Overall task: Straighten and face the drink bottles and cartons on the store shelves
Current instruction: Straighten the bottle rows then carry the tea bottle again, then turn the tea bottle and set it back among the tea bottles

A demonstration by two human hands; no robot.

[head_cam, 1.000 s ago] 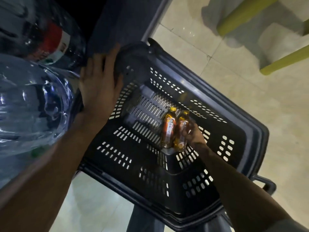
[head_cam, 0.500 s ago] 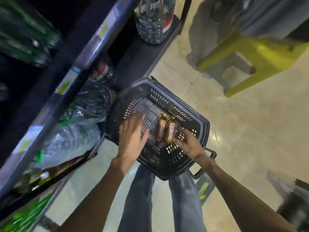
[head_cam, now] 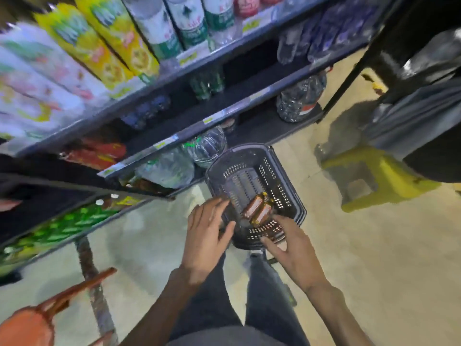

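A dark plastic shopping basket (head_cam: 289, 171) stands on the floor in front of the shelves. Two small amber drink bottles (head_cam: 257, 211) lie side by side inside it, caps pointing away from me. My left hand (head_cam: 208, 229) hovers with spread fingers over the basket's near-left rim and holds nothing. My right hand (head_cam: 289, 239) is at the near-right rim just below the bottles' bases, fingers stretched out; whether they touch the bottles is unclear. The shelves (head_cam: 174, 136) on the left hold yellow-labelled bottles (head_cam: 117, 36), green-labelled bottles (head_cam: 189, 18) and large clear water jugs (head_cam: 299, 101).
A yellow plastic stool (head_cam: 389, 176) stands on the tiled floor right of the basket, with a person in dark clothes (head_cam: 429, 126) beside it. An orange-red basket (head_cam: 32, 323) sits at the lower left. My legs are directly below the dark basket.
The view has pulled up and back, and the upper shelves have come into sight. My left hand left the basket's far rim for the near side. My right hand slid off the bottles toward the near rim.
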